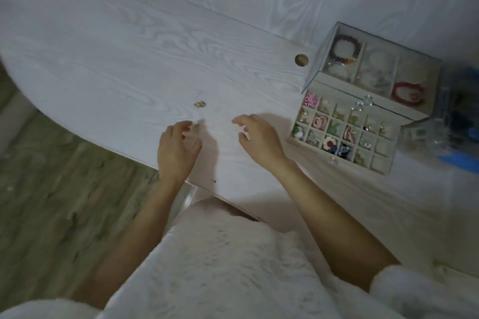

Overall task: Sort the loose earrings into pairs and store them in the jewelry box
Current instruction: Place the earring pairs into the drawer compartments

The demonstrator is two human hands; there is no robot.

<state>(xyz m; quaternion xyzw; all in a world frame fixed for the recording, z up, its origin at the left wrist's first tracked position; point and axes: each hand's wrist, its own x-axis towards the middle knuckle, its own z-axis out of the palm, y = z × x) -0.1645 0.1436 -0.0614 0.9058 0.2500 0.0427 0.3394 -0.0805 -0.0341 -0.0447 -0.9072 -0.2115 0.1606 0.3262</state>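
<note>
- Left hand hovers low over the white table, fingers curled, thumb and forefinger nearly together at a small pale earring by its fingertips; too blurred to say if it's pinched or just touched.
- Right hand hovers with fingers loosely spread and bent, nothing visibly held.
- Gold earrings, seemingly a pair, lie touching each other just beyond the left fingertips, well apart from the box.
- Step looks like: pick up the pale piece. Pinch by the body, not the hook, and lift straight up; sliding it toward the near table edge risks dropping it.
- Jewelry box sits beyond and to the outside of the right hand, lid open.
- Small-cell tray: most cells hold earrings (pink, red-and-white flower, green, blue). Cells at the outer near corner look empty; use one per pair.
- Back section: dark bead bracelet, red bracelet, pale items I can't identify.
</note>
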